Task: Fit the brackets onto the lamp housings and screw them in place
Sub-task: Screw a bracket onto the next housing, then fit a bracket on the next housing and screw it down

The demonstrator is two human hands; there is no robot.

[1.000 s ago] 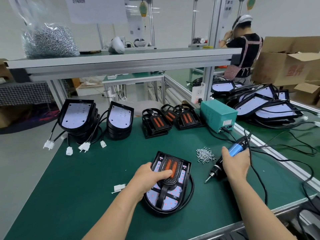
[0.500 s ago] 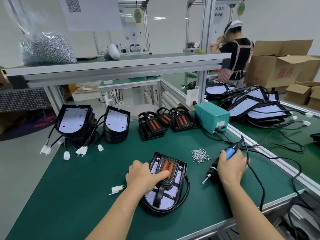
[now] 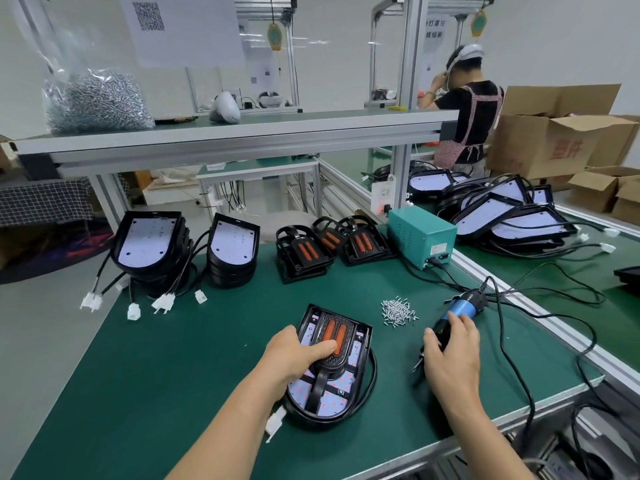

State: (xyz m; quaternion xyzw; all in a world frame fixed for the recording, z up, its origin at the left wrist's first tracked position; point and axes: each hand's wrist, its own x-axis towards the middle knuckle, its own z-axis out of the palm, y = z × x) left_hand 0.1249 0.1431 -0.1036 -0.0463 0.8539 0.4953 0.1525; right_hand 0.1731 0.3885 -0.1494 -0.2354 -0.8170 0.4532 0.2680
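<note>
Hands keep gripping: left hand [image 3: 297, 355] clamps bracket [image 3: 334, 332] onto lamp housing [image 3: 341, 398], right hand [image 3: 452, 356] holds screwdriver [image 3: 459, 310]; the white plug [image 3: 275, 420] now lies by my left wrist.

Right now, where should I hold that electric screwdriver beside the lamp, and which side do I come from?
Hold the electric screwdriver round its straight barrel, from the near side above, as the right hand does: the bit points near-left and the cable leaves the far end.

A QR code is printed on the white sheet [image 3: 183, 29] up left. The hanging notice [image 3: 434, 29] partly reads 灯罩与. Red characters on the cardboard box [image 3: 540, 147] are too blurred to read.
</note>
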